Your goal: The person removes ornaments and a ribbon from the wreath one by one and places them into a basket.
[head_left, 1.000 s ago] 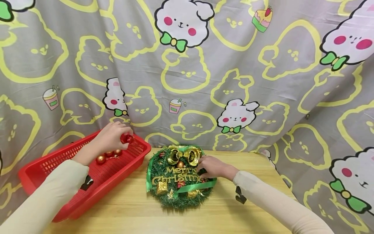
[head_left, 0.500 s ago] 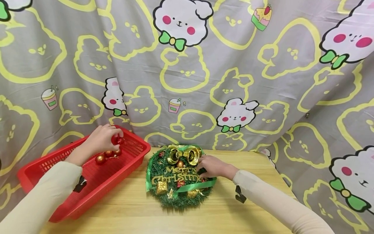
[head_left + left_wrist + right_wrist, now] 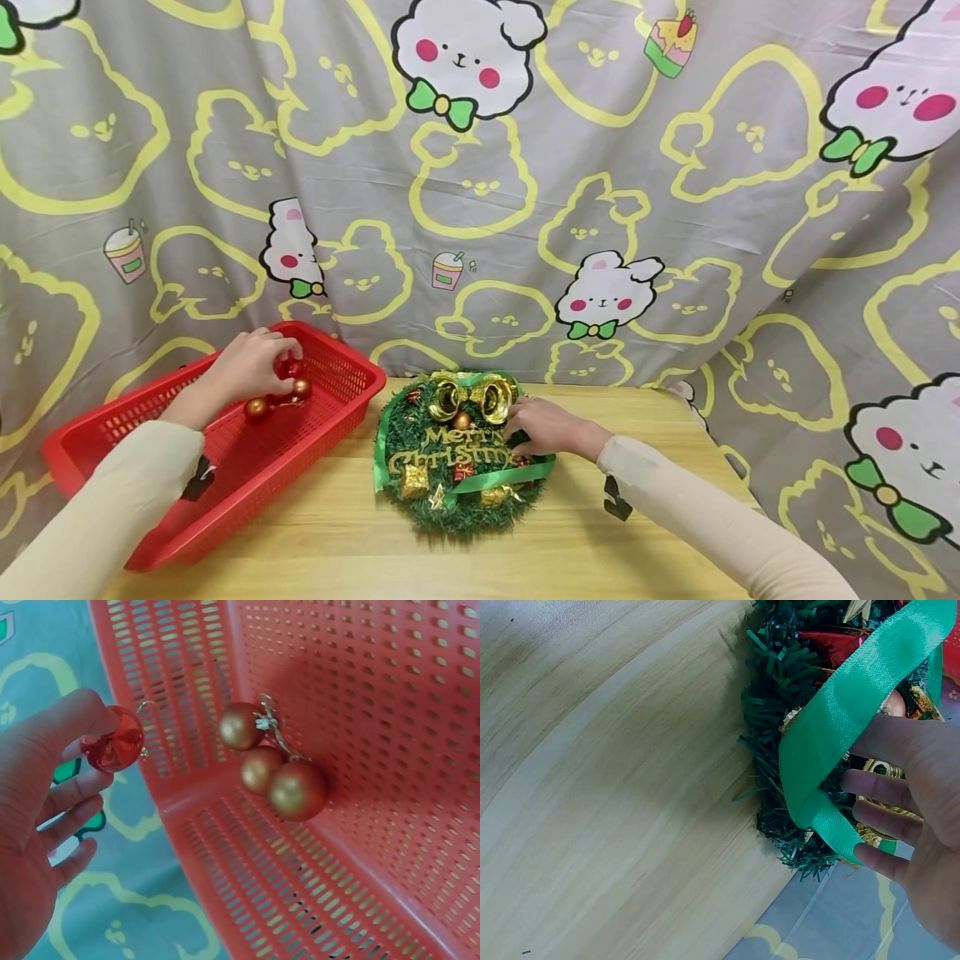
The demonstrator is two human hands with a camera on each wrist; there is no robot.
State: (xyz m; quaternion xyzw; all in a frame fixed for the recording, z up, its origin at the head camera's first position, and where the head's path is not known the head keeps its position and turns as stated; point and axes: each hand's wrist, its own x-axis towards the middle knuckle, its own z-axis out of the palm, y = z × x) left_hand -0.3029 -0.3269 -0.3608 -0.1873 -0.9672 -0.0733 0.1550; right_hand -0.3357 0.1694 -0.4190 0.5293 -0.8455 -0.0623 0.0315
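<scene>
A pale wooden desk [image 3: 360, 558] with fine grain fills the near side, two cream sleeves reaching over it. At left, the red plastic basket [image 3: 187, 537] slants away, long and trough-shaped, its walls pierced with rows of small slots.

Centre, on the desk, lies the round wreath [image 3: 467, 503] of bristly dark-green tinsel. Its near side carries crinkled gold-foil boxes [image 3: 415, 482] and a gold star [image 3: 437, 497]; smooth green satin ribbon [image 3: 498, 479] loops across. Farther up come glittery "Merry Christmas" letters [image 3: 450, 460], then shiny gold bells [image 3: 447, 400]. The right hand [image 3: 551, 427] rests at the wreath's right side, fingers apart; ribbon hides one tip, so I cannot tell whether it pinches anything.

Over the basket's far half, the left hand [image 3: 255, 364] pinches a glossy, mirror-like red ball [image 3: 118, 741] between thumb and forefinger, the other fingers spread loosely. Near it, inside the basket, matte bronze-gold balls [image 3: 298, 790] cluster on glittery stems.

Farthest hangs grey, creased cloth [image 3: 360, 183] printed with yellow outlines and white cartoon animals.
</scene>
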